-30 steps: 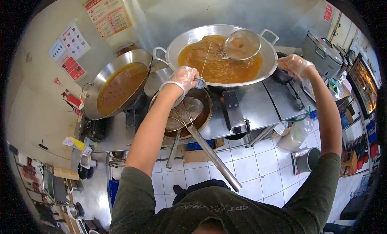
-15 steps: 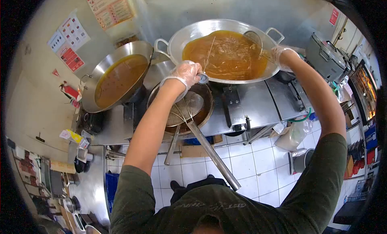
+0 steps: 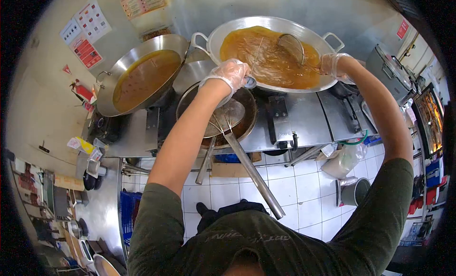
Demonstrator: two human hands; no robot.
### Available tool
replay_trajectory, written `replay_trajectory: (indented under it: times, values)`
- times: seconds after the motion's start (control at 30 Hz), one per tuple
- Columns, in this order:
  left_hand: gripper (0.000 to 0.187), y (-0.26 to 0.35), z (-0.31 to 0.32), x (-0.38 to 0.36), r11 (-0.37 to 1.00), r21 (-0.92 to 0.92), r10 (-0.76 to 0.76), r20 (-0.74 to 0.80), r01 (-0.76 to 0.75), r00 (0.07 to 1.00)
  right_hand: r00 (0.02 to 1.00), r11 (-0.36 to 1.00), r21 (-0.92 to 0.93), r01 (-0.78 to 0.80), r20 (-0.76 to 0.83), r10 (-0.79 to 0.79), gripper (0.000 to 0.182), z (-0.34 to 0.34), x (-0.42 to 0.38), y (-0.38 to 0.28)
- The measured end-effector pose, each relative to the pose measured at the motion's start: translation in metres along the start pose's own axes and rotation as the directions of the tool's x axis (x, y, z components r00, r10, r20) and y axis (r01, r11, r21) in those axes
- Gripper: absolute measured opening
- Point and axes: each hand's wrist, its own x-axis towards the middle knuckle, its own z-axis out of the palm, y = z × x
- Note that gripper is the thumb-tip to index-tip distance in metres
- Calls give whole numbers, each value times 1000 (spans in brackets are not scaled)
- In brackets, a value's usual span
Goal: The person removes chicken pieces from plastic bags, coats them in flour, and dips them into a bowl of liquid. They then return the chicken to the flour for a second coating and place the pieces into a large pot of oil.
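Observation:
In a transparent plastic glove, my left hand (image 3: 231, 73) is closed around a dial thermometer (image 3: 250, 82). Its thin probe slants up over the large wok (image 3: 270, 22), which holds amber-brown liquid (image 3: 240, 50) with a rippled surface. My right hand (image 3: 335, 67), also gloved, grips the handle of a round wire skimmer (image 3: 290, 45) at the wok's right side. The skimmer's head is partly down in the liquid. Below my left hand, strainers with long metal handles (image 3: 254, 174) lie across a dark-rimmed pot (image 3: 251, 126).
A second wok (image 3: 107, 88) with brown liquid stands at the left. Burner controls (image 3: 280, 126) line the steel counter's front. A lidded grey pot (image 3: 387, 69) is at the right. A plastic bag (image 3: 344, 162) and a bucket (image 3: 355, 193) stand on the tiled floor.
The skimmer has swung left through the liquid, which ripples more. My left hand still holds the thermometer over the wok's near side. The whole view has shifted slightly.

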Motion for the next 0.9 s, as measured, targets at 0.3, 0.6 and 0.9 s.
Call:
replay_trajectory:
  times: [0.3, 0.6, 0.9]
  values:
    - [17, 5, -6, -2, 1000, 3, -8, -22, 8, 1000, 953, 701, 703, 122, -280, 115, 33, 65, 44, -1]
    - [20, 2, -2, 1, 999, -1, 32, -52, -33, 998, 980, 184, 980, -71, 35, 196, 34, -8, -40, -77]
    - [21, 1, 1, 0, 996, 54, 72, -74, -68, 995, 942, -262, 965, -5, 93, 322, 41, 35, -89, -111]
